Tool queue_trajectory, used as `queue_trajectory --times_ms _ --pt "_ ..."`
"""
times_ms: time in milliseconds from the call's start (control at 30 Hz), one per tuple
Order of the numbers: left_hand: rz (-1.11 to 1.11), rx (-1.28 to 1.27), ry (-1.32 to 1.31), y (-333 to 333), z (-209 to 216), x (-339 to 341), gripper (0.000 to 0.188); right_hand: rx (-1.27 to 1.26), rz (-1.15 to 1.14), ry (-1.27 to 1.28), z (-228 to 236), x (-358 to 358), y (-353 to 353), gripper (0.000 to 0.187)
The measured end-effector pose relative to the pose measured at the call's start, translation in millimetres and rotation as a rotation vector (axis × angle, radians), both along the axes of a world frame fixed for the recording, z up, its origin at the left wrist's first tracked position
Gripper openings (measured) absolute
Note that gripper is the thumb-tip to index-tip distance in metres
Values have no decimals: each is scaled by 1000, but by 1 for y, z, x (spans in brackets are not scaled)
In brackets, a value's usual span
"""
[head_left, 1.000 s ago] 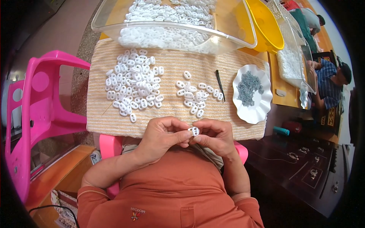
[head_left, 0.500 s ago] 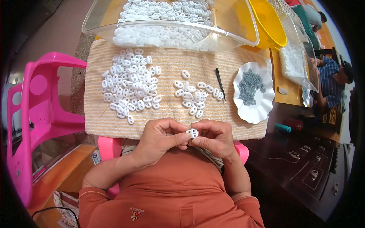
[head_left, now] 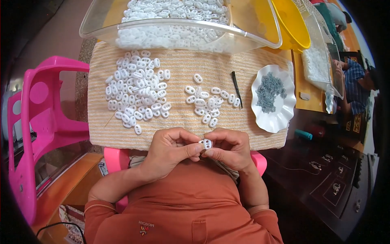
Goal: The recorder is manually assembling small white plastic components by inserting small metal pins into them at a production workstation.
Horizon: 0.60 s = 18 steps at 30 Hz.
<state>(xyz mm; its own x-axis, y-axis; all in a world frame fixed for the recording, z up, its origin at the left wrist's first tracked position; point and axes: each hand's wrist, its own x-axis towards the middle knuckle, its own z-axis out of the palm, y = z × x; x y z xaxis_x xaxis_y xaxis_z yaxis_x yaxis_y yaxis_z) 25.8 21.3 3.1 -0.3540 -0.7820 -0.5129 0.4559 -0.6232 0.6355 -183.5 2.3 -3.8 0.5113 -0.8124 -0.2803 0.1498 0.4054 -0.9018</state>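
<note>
My left hand (head_left: 172,149) and my right hand (head_left: 230,149) meet at the near edge of the cloth, thumbs and forefingers pinched. Between their fingertips is a small white two-hole cord lock (head_left: 207,144), its two dark holes facing up. A second small white part at my left fingertips touches it, mostly covered by the fingers. Beyond my hands lies a small loose group of white two-hole pieces (head_left: 212,103). A larger heap of the same pieces (head_left: 138,87) is to the left. To the right, a white wavy-rimmed plate (head_left: 280,120) holds a pile of tiny grey springs (head_left: 269,91).
A striped beige cloth (head_left: 178,124) covers the table. A black strip (head_left: 237,89) lies left of the plate. At the back stand a clear bin (head_left: 170,26) of white pieces and a yellow basin (head_left: 300,28). A pink chair (head_left: 53,110) is at left; other people sit far right.
My hands stay together in nearly the same place, and the cord lock between them has turned slightly. The view has shifted a little.
</note>
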Motion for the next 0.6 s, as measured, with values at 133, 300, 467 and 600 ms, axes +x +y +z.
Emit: queue_trajectory --times_ms 133,300,467,600 --pt "-2 -2 -9 1 -1 0 13 -41 7 23 -1 0 0 33" --pt "-12 -24 -19 2 -4 -2 13 -124 38 58 0 0 -3 32" --pt "2 -34 -9 2 -5 -3 12 -70 12 2 -1 1 -2 33" --pt "12 -38 17 1 -5 -3 10 -13 -2 -22 0 3 0 34"
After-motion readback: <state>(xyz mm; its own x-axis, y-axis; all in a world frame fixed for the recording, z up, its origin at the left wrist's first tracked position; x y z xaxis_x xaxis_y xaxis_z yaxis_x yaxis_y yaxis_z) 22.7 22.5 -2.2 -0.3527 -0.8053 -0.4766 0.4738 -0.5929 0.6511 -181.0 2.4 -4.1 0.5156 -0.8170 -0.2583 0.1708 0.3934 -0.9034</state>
